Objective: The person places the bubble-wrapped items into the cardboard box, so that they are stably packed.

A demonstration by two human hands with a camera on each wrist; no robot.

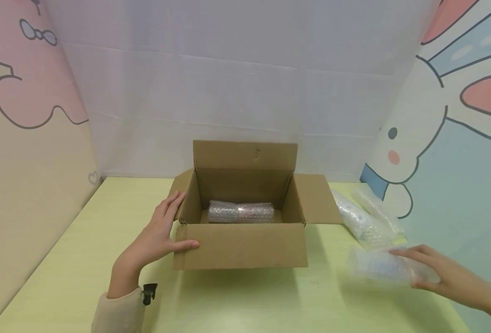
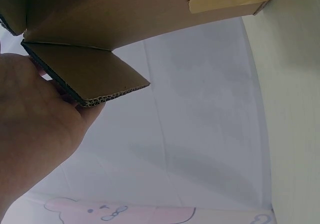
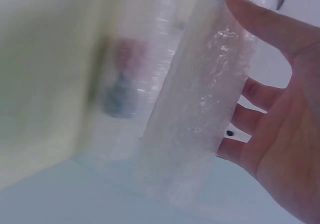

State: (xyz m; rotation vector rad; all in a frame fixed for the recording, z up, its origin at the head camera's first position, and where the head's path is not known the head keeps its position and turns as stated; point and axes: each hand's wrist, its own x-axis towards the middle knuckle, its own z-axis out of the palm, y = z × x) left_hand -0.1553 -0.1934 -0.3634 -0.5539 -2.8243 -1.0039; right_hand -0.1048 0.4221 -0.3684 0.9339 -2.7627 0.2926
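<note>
An open cardboard box (image 1: 240, 246) stands on the table with its flaps spread. A bubble-wrapped roll (image 1: 241, 212) lies inside it along the bottom. My left hand (image 1: 156, 233) rests on the box's near left corner, its fingers along the left flap (image 2: 92, 76) and its thumb stretched over the front flap. To the right of the box, my right hand (image 1: 441, 273) holds another bubble-wrapped roll (image 3: 200, 104) between thumb and fingers, just above the table. That roll is blurred in the head view, and its contents cannot be made out.
More bubble-wrapped packs (image 1: 364, 222) lie at the table's right edge, partly behind the right flap (image 1: 317, 199). A white sheet (image 1: 237, 83) hangs behind the table (image 1: 104, 222), and walls with cartoon drawings stand on both sides.
</note>
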